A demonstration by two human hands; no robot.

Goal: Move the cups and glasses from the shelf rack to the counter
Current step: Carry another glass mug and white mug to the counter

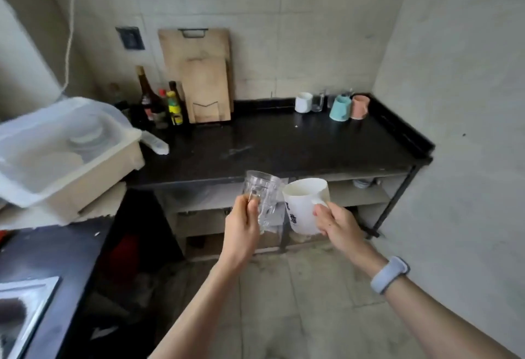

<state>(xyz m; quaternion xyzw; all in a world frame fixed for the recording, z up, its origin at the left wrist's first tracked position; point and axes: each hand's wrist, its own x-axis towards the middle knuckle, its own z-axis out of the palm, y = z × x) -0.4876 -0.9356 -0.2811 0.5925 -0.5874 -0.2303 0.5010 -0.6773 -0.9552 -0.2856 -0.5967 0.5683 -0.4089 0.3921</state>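
Obs.: person stands facing the black table [284, 145], both arms out in front. Left hand [241, 222] is wrapped around a clear glass mug [262, 199], fingers curled at its handle side; the mug leans slightly toward the right hand. Right hand [335, 223] is closed on the handle of a white cup [305, 205] with dark printed characters, mouth up and tipped a little toward the viewer. Both vessels are in the air, just short of the table's near edge and touching or nearly so; I cannot tell which. Far beyond the hands, at the back right of the table, stand a white mug [303, 102], a small clear glass [317, 103], a teal cup [340, 108] and a pink cup [360, 107], close together. Judgement: the step is the carry-and-set-down of this pair. To do it well, separate the hands first so glass does not knock ceramic, level both rims, reach forward over the edge, and land each base flat on bare surface ahead of the hands, short of the standing group. Let go only once each sits steady. Risk: the glass is smooth and held from one side, so a tilt could slip it.
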